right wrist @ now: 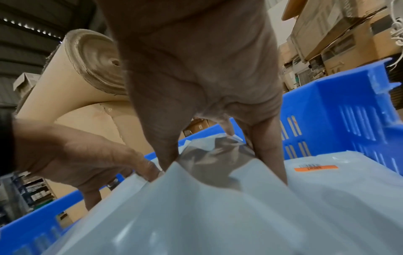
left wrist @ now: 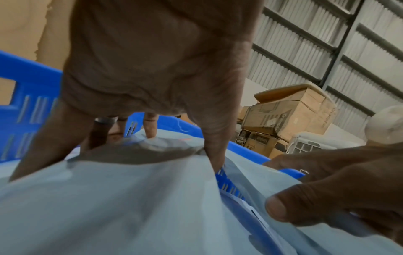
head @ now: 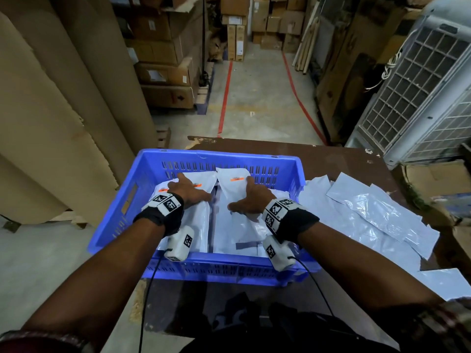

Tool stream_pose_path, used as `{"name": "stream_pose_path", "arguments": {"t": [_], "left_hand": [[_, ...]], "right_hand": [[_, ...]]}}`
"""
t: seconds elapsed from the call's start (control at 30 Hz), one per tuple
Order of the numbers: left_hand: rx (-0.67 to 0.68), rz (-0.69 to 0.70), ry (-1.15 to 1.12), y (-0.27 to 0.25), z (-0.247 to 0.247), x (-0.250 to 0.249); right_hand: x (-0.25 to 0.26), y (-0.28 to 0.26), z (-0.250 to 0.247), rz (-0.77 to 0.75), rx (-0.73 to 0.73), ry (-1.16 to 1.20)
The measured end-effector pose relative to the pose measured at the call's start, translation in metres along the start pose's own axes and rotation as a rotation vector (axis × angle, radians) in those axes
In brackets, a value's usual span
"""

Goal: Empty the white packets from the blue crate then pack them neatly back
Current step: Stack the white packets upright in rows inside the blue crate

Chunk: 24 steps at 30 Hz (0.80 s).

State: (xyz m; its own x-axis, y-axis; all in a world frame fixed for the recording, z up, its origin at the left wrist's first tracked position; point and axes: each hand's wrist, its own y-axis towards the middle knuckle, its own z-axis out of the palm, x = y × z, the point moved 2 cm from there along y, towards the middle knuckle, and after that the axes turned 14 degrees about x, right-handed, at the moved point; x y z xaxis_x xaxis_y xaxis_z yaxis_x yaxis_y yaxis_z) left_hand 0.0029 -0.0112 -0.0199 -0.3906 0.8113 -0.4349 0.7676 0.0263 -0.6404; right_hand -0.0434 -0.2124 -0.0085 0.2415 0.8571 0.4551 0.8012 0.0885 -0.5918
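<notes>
The blue crate (head: 153, 169) stands on a brown table (head: 331, 159) and holds two side-by-side stacks of white packets. My left hand (head: 192, 188) lies flat on the left stack (head: 196, 225), fingers spread and straight, pressing it down. My right hand (head: 242, 196) rests the same way on the right stack (head: 239, 233), thumb out to the left. In the left wrist view the left hand (left wrist: 141, 89) dents a packet (left wrist: 109, 198) with straight fingers. In the right wrist view the right hand (right wrist: 207, 82) presses a packet (right wrist: 218, 215) that buckles up between its fingers.
Several loose white packets (head: 364, 215) lie spread on the table right of the crate. Tall cardboard rolls (head: 51, 110) stand at the left, a white air cooler (head: 420, 93) at the right. Stacked cardboard boxes (head: 163, 72) line the aisle beyond the table.
</notes>
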Motion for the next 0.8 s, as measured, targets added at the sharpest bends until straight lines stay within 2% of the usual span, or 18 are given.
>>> {"name": "stream_pose_path", "arguments": {"t": [0.2, 0.47, 0.57, 0.67, 0.8], "left_hand": [[0.026, -0.007, 0.071, -0.002, -0.001, 0.0], [0.045, -0.043, 0.278, -0.006, 0.0, -0.007], [0.09, -0.035, 0.335, -0.004, -0.002, -0.005], [0.178, 0.04, 0.375, -0.005, -0.014, -0.012], [0.274, 0.088, 0.65, -0.016, -0.024, -0.027]], "right_hand": [[0.009, 0.007, 0.008, 0.044, 0.017, -0.089], [0.004, 0.017, 0.014, 0.048, 0.048, -0.166], [0.005, 0.014, 0.012, 0.007, 0.047, -0.172], [0.008, 0.009, -0.004, -0.008, 0.078, -0.256], [0.012, 0.009, -0.024, -0.052, 0.122, -0.337]]}}
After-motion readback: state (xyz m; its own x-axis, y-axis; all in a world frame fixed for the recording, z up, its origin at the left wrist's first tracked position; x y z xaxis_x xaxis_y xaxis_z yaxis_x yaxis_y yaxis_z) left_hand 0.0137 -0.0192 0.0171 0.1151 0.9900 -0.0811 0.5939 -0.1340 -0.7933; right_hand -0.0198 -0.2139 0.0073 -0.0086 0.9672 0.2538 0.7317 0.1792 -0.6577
